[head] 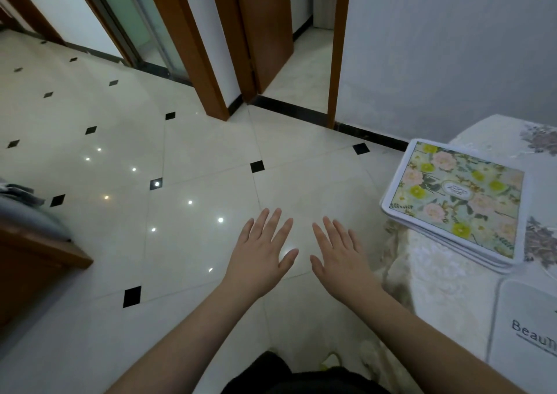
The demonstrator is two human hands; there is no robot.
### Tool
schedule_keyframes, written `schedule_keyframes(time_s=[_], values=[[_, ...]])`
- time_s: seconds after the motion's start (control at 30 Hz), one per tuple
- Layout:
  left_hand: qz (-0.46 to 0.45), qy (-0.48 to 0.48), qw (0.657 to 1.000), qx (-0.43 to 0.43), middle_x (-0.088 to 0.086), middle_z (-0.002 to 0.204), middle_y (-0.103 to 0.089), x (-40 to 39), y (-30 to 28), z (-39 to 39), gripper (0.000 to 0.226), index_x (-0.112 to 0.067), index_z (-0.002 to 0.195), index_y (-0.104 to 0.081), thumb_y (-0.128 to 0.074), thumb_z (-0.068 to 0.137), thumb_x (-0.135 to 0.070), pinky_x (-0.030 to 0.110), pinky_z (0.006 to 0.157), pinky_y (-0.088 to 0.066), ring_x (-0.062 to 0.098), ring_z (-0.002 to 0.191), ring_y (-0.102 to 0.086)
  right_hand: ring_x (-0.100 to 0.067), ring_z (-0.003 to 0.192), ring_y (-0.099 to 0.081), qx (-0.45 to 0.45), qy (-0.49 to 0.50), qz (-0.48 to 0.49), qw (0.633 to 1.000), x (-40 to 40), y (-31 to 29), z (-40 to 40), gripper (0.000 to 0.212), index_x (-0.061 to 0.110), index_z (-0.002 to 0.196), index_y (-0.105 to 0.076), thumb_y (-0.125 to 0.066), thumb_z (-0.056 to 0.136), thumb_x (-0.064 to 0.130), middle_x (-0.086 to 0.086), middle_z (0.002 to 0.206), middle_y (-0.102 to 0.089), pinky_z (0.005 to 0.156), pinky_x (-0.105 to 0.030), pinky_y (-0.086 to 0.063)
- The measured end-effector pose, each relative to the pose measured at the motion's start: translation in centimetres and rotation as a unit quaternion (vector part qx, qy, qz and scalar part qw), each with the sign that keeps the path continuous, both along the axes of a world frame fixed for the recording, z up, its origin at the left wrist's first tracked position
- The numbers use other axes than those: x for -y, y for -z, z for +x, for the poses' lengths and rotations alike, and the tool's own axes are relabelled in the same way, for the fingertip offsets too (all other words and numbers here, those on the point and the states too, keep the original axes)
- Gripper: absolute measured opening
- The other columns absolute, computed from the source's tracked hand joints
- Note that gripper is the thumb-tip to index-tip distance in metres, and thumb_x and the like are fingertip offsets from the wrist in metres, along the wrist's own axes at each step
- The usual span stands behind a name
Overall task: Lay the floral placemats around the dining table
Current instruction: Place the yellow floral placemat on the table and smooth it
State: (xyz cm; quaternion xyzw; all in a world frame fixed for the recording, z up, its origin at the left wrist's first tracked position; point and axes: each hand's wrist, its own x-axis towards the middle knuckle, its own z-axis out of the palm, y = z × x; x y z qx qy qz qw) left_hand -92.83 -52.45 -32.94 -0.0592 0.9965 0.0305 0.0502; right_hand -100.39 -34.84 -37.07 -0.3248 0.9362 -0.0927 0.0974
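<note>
Right, here's where I stand, both palms out over the floor.
Stack: the stack of rectangular floral placemats with white borders and yellow and pink flowers sits on the corner of the dining table under its pale lace-patterned tablecloth, off to my right. I can count several layered edges, but not how many mats.
Overhang risk: the stack's near-left corner pokes past the table edge. I reckon a careless tug on the top mat could drag the whole pile off onto the glossy cream floor tiles with black diamond insets.
Peeling risk: the mats lie tight on each other, so I may well lift two at once instead of one.
Cloth risk: sliding a mat could bunch the tablecloth beneath it.
Face-down piece: a white mat-like sheet with dark lettering lies at the near table edge. It could be a placemat laid wrong side up; I can't tell.
Left hand: my left hand is spread flat, fingers straight, gripping nothing, hovering over the tiles.
Right hand: my right hand is the same, splayed and empty, well apart from the stack.
Progress: no floral face shows laid out yet, so I judge the job barely begun.
</note>
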Motion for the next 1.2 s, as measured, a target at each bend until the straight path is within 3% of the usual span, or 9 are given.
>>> schedule_keyframes(time_s=[0.17, 0.27, 0.37, 0.5, 0.57, 0.7, 0.83, 0.93, 1.2], values=[[0.003, 0.008, 1.0, 0.001, 0.003, 0.166, -0.012, 2.4, 1.1, -3.8, 0.091, -0.027, 0.158, -0.017, 0.02, 0.086, -0.069, 0.038, 0.119, 0.002, 0.024, 0.153, -0.007, -0.028, 0.15, -0.016, 0.013, 0.011, -0.02, 1.0, 1.5, 0.5, -2.8, 0.067, 0.02, 0.157, -0.015, -0.037, 0.099, 0.047, -0.01, 0.164, -0.012, 0.118, -0.041, -0.011], [0.019, 0.01, 1.0, 0.0, 0.005, 0.163, -0.022, 4.5, 1.8, -6.2, 0.078, -0.024, 0.156, -0.027, -0.001, 0.095, -0.065, 0.038, 0.118, -0.009, 0.027, 0.151, -0.02, -0.027, 0.151, -0.007, 0.019, 0.025, -0.019, 0.999, 2.9, 0.4, -5.2, 0.072, 0.021, 0.157, -0.008, -0.018, 0.095, 0.057, -0.009, 0.165, -0.005, 0.118, -0.037, -0.006], [0.022, 0.015, 1.0, -0.014, 0.007, 0.16, -0.031, 7.3, 2.9, -8.5, 0.075, -0.022, 0.153, -0.036, -0.004, 0.098, -0.063, 0.039, 0.117, -0.015, 0.027, 0.149, -0.027, -0.022, 0.152, 0.002, 0.03, 0.025, -0.009, 0.999, 5.2, 0.6, -7.7, 0.071, 0.024, 0.157, 0.001, -0.023, 0.098, 0.055, -0.005, 0.165, 0.006, 0.12, -0.035, -0.005], [0.014, 0.051, 0.998, -0.046, 0.012, 0.156, -0.039, 11.6, 3.9, -11.9, 0.062, -0.016, 0.147, -0.047, -0.028, 0.099, -0.052, 0.042, 0.118, -0.02, 0.03, 0.144, -0.036, -0.023, 0.152, -0.002, 0.023, 0.035, 0.014, 0.999, 8.9, 0.7, -10.7, 0.07, 0.023, 0.157, -0.003, -0.023, 0.097, 0.054, -0.005, 0.165, 0.0, 0.119, -0.035, -0.004], [0.012, 0.068, 0.997, -0.041, 0.012, 0.154, -0.041, 13.1, 4.0, -13.5, 0.062, -0.016, 0.146, -0.048, -0.029, 0.099, -0.051, 0.042, 0.12, -0.024, 0.03, 0.143, -0.039, -0.025, 0.151, -0.01, -0.001, 0.042, 0.049, 0.998, 10.2, 0.8, -11.9, 0.069, 0.021, 0.157, -0.01, -0.022, 0.098, 0.053, -0.008, 0.164, -0.01, 0.116, -0.036, -0.004], [0.02, 0.103, 0.994, -0.031, 0.012, 0.155, -0.039, 15.5, 4.4, -16.9, 0.062, -0.017, 0.146, -0.047, -0.027, 0.099, -0.052, 0.044, 0.114, -0.029, 0.029, 0.143, -0.04, -0.032, 0.137, -0.045, -0.034, 0.084, 0.093, 0.991, 12.5, 0.7, -13.6, 0.066, 0.015, 0.146, -0.043, -0.029, 0.092, 0.051, -0.014, 0.149, -0.046, 0.111, -0.045, -0.027], [0.046, 0.145, 0.988, -0.014, 0.01, 0.164, -0.017, 16.0, 4.7, -20.7, 0.07, -0.02, 0.155, -0.03, -0.011, 0.097, -0.056, 0.042, 0.121, -0.019, 0.026, 0.151, -0.019, -0.033, 0.134, -0.048, -0.042, 0.12, 0.091, 0.988, 12.8, 1.6, -14.9, 0.065, 0.013, 0.143, -0.048, -0.033, 0.091, 0.049, -0.016, 0.146, -0.049, 0.114, -0.047, -0.03], [0.045, 0.17, 0.984, -0.023, 0.012, 0.16, -0.03, 15.1, 5.0, -23.9, 0.065, -0.018, 0.151, -0.04, -0.021, 0.099, -0.053, 0.044, 0.117, -0.026, 0.029, 0.147, -0.032, -0.033, 0.131, -0.051, -0.036, 0.145, 0.101, 0.984, 12.1, 1.8, -16.3, 0.065, 0.013, 0.141, -0.052, -0.033, 0.09, 0.05, -0.015, 0.144, -0.051, 0.109, -0.047, -0.038], [0.031, 0.27, 0.962, -0.03, 0.01, 0.155, -0.041, 8.6, 5.5, -33.3, 0.063, -0.019, 0.149, -0.042, -0.029, 0.098, -0.053, 0.046, 0.116, -0.028, 0.029, 0.144, -0.037, -0.035, 0.131, -0.049, -0.038, 0.245, 0.079, 0.965, 7.2, 2.1, -22.0, 0.06, 0.013, 0.14, -0.052, -0.034, 0.092, 0.045, -0.015, 0.143, -0.051, 0.109, -0.048, -0.025]])
